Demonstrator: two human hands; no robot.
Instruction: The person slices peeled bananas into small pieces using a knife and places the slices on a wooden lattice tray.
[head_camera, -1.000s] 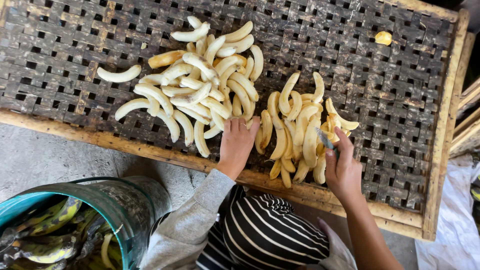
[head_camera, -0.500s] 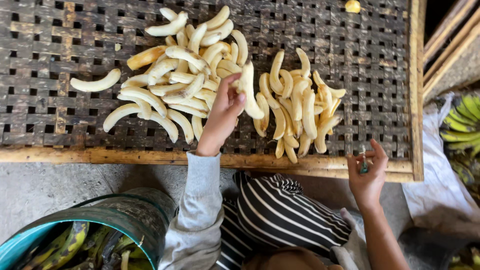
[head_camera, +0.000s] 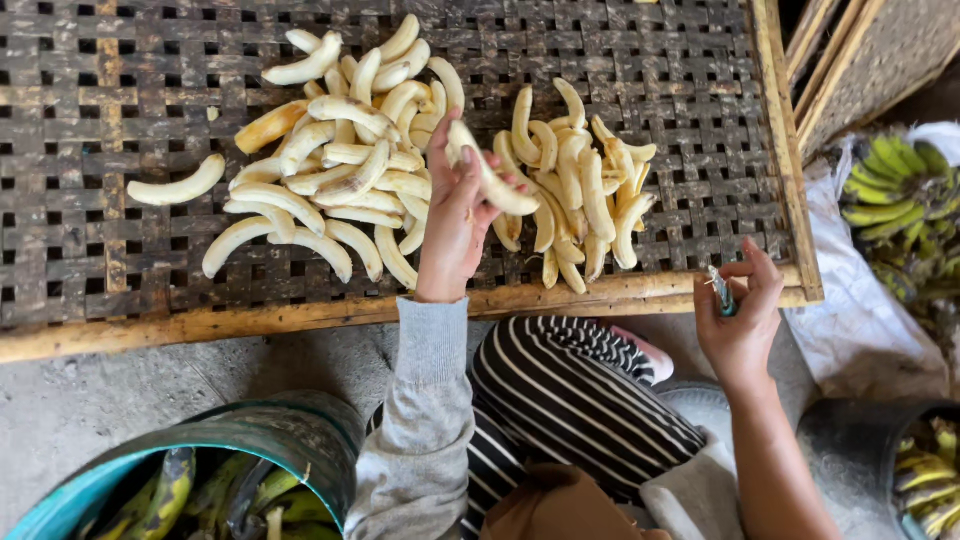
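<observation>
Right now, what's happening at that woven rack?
A person is working over a woven drying rack holding two piles of peeled bananas. The left hand holds one peeled banana just above the rack, between the bigger pile and the smaller pile. The right hand is off the rack's near edge, gripping a small tool, too small to identify. A tub of unpeeled green bananas sits at lower left; more green bananas lie at right.

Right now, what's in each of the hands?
Left hand: closed on a peeled banana.
Right hand: closed on a small teal-handled tool.
</observation>
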